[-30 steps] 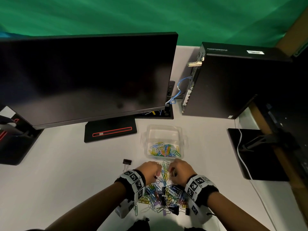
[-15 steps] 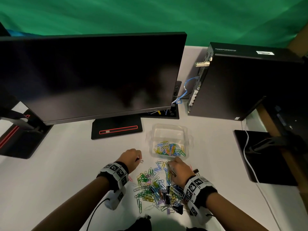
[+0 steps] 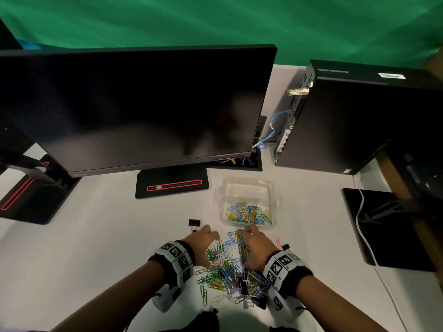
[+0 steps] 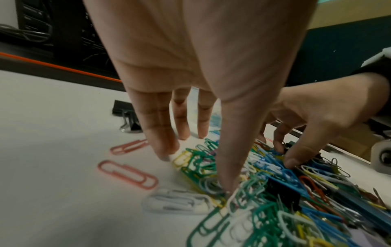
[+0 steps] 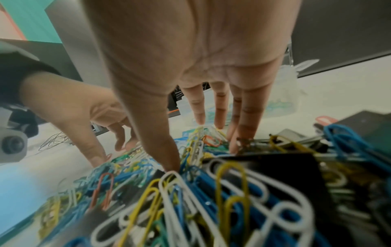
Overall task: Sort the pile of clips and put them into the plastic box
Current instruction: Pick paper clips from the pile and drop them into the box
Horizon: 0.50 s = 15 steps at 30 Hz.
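Blurred clips (image 5: 211, 200) | plastic box (image 5: 283, 100) hidden behind right hand (image 5: 190, 58)

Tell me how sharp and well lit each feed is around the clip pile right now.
Head view: dim but fairly sharp, pile of clips and plastic box readable, monitor dark with faint reflections. Left wrist view: near clips smeared, left hand looms large through wide-angle stretch. Right wrist view: foreground clips heavily blurred, right hand soft.
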Tool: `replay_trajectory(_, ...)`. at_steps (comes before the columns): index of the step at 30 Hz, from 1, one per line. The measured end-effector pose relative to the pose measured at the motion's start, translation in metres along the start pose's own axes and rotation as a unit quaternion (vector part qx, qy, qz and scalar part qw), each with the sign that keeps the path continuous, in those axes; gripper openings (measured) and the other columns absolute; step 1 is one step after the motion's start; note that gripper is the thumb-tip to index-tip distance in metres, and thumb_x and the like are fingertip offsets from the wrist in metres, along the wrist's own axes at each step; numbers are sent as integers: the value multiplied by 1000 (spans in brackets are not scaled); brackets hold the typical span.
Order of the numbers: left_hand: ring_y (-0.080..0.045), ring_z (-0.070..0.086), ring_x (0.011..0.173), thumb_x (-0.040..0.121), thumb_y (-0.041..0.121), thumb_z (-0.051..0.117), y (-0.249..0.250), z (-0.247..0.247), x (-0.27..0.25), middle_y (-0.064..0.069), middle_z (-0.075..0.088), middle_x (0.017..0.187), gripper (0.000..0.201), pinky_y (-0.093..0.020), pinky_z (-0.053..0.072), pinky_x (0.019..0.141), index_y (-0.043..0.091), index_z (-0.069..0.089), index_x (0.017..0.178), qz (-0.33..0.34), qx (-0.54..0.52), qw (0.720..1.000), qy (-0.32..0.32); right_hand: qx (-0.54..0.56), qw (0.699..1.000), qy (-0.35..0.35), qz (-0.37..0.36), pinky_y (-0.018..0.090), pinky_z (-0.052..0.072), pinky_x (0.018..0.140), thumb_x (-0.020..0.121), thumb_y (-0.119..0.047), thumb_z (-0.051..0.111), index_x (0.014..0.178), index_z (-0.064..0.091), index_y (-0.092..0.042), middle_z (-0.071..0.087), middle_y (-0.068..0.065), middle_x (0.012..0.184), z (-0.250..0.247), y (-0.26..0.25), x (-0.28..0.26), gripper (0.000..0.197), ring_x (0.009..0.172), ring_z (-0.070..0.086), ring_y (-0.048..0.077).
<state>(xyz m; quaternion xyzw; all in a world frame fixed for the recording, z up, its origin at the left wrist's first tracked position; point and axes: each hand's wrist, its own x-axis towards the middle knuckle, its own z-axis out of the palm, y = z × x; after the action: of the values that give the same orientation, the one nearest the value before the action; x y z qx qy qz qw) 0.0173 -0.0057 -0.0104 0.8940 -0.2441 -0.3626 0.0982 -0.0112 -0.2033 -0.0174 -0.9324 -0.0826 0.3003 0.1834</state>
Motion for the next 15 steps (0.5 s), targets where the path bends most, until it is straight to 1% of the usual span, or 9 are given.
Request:
replay_trajectory(2, -29, 50, 112, 74, 17, 74, 3, 2, 2, -9, 36, 129, 74, -35, 45, 94, 16, 34, 135, -2, 3, 1000, -11, 7, 1000, 6, -21, 29, 37, 105, 65, -17, 77, 139, 28, -17, 27, 10, 135, 3, -2, 2, 88, 122, 41, 30)
replay_trajectory(4, -30, 50, 112, 75, 15, 73, 6, 4, 4, -10, 37, 128, 71, -36, 44, 93, 14, 35, 134, 5, 5, 1000, -2, 15, 999, 18, -44, 27, 38, 102, 63, -19, 77, 137, 32, -18, 31, 9, 129, 6, -5, 4, 86, 117, 43, 27)
replay_trajectory(6, -29, 51, 110, 76, 18, 72, 8, 8, 6, -11, 39, 126, 64, -35, 43, 92, 13, 39, 131, 17, -11, 1000, 17, 31, 997, 22, -63, 29, 40, 100, 61, -25, 79, 133, 37, -20, 35, 9, 124, 8, -9, 7, 84, 113, 45, 25)
replay_trajectory(8, -28, 51, 109, 78, 19, 70, 11, 12, 8, -12, 41, 123, 55, -33, 42, 92, 12, 44, 126, 28, -33, 999, 33, 40, 996, 16, -74, 32, 42, 97, 60, -29, 79, 128, 42, -19, 37, 9, 120, 10, -13, 9, 78, 109, 46, 25)
replay_trajectory(10, -28, 51, 109, 82, 17, 66, 12, 13, 8, -12, 44, 119, 44, -32, 41, 92, 11, 49, 122, 35, -47, 997, 42, 38, 996, 8, -76, 32, 43, 92, 62, -27, 79, 122, 47, -16, 39, 9, 118, 9, -16, 10, 69, 106, 47, 25)
replay_trajectory(12, -28, 52, 109, 86, 18, 62, 12, 14, 9, -9, 46, 109, 36, -31, 40, 90, 10, 53, 119, 39, -51, 997, 50, 38, 997, 4, -70, 30, 42, 84, 67, -23, 75, 112, 52, -14, 41, 6, 108, 6, -15, 9, 52, 103, 49, 25)
replay_trajectory(14, -27, 53, 107, 89, 25, 60, 9, 14, 8, -2, 42, 98, 31, -29, 39, 88, 9, 57, 114, 33, -58, 996, 55, 45, 997, 8, -60, 28, 40, 78, 72, -20, 70, 105, 57, -15, 39, -1, 97, 3, -11, 7, 35, 100, 52, 25)
replay_trajectory(15, -25, 52, 103, 89, 30, 59, 7, 14, 8, -2, 44, 97, 31, -28, 38, 85, 9, 58, 113, 28, -64, 996, 56, 50, 997, 12, -57, 27, 38, 77, 74, -18, 68, 102, 60, -16, 40, -3, 95, 3, -8, 6, 29, 99, 53, 24)
